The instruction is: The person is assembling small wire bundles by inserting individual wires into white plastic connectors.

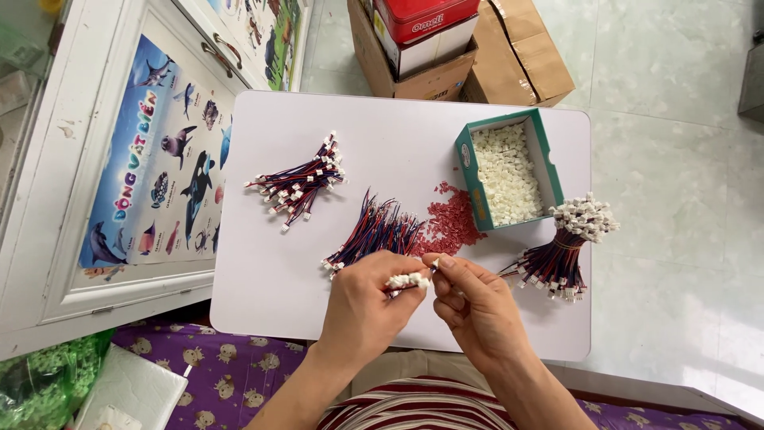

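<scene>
White table [263,295] lies open left of both hands' pinching fingers [414,267].

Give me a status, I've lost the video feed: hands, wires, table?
Left hand grips white-tipped wire bunch. Right hand pinches a small piece at its end. Loose wires, red bits, box of white connectors ahead; nothing blocking.

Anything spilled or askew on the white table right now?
Yes: small red pieces lie loose in a scatter on the white table, against the green box of white connectors. A tied wire bundle overhangs the table's right edge. The other wire piles lie fully on it.
</scene>
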